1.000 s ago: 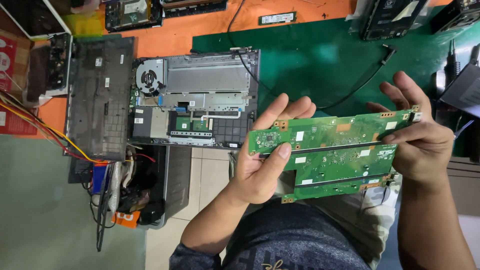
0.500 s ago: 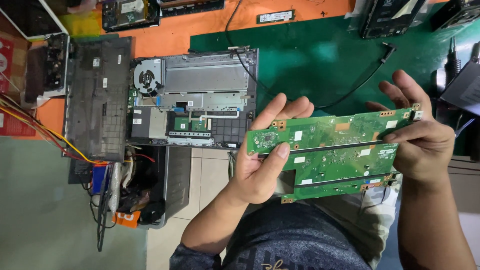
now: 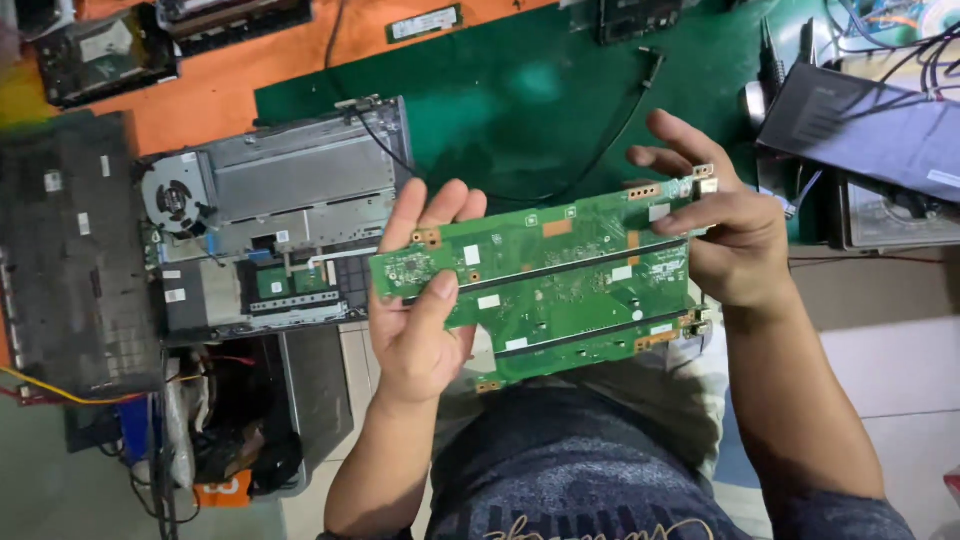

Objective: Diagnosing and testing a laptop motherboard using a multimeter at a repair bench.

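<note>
Above lap: both hands, left [image 3: 420, 310] and right [image 3: 735, 240], grip green circuit board [image 3: 550, 285].

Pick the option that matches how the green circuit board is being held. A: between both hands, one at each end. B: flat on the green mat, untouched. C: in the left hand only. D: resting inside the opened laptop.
A: the left hand grips one end of the green circuit board and the right hand the other, holding it above the person's lap.

1. Green mat [image 3: 520, 110] above the circuit board [image 3: 545, 285]: open room, only a thin black cable [image 3: 610, 125] crossing.
2. Left blocked by opened laptop chassis [image 3: 280, 220].
3. Right crowded w/ grey device [image 3: 860, 120] and wires.
</note>
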